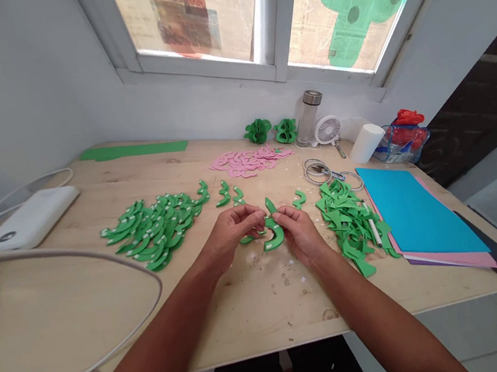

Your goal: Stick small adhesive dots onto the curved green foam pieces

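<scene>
Over the middle of the table, my right hand [300,233] pinches a curved green paper piece [275,236] with a pointed tip sticking up between the hands. My left hand [233,235] is just left of it, thumb and forefinger pressed together; what they hold, if anything, is too small to name. Small white patches show on the green piece. Just beyond the hands lie a few more curved green pieces [223,193]. A large heap of green curved pieces [159,227] with white patches spreads to the left. Green scraps [348,220] are piled on the right.
Pink paper pieces [251,161], two green paper ornaments [258,131], a glass bottle [308,117] and a small fan [328,129] stand or lie at the back. Scissors [330,173] and coloured sheets [418,207] are on the right. A white power bank [30,219] and cable are left.
</scene>
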Demonstrator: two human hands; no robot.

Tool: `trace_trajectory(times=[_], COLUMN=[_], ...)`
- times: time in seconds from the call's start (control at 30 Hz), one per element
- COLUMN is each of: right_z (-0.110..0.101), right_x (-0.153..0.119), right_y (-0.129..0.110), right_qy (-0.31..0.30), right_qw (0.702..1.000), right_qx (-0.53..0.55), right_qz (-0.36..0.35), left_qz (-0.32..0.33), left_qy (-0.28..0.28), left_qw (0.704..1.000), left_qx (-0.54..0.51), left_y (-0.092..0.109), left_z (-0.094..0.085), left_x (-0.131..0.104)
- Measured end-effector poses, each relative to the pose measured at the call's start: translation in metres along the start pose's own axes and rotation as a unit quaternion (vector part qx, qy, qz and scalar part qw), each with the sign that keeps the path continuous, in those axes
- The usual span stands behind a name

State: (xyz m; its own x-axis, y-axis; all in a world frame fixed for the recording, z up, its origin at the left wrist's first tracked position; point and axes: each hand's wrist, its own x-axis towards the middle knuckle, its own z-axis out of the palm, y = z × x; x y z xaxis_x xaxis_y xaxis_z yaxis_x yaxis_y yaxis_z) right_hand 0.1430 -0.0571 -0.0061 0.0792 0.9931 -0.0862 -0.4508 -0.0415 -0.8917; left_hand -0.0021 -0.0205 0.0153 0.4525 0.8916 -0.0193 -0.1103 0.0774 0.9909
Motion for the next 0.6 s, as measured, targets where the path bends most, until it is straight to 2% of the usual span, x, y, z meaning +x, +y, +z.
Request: trace_trajectory(times=[0.2, 0.47, 0.6], right_z=[-0.0027, -0.0022, -0.0013], right_x=[0.0014, 0.0008, 0.0001], right_y=[0.0012, 0.0004, 0.0014], right_qy=[0.030, 0.016, -0.005], right_qw=[0.995, 0.983, 0.985], right_qx=[-0.084, -0.172, -0.165], right_qz=[-0.043, -0.064, -0.045], left_qz=[-0.020, -0.008, -0.031], left_qy=[-0.016, 0.075, 0.088], left_qw=[0.999, 0.997, 0.994], left_qx=[0.029, -0.021, -0.057], left_y=[-0.0019, -0.0022, -0.0029], left_z=[0.0046, 0.0056, 0.0043], left_x=[-0.0012, 0.0010, 0.0017])
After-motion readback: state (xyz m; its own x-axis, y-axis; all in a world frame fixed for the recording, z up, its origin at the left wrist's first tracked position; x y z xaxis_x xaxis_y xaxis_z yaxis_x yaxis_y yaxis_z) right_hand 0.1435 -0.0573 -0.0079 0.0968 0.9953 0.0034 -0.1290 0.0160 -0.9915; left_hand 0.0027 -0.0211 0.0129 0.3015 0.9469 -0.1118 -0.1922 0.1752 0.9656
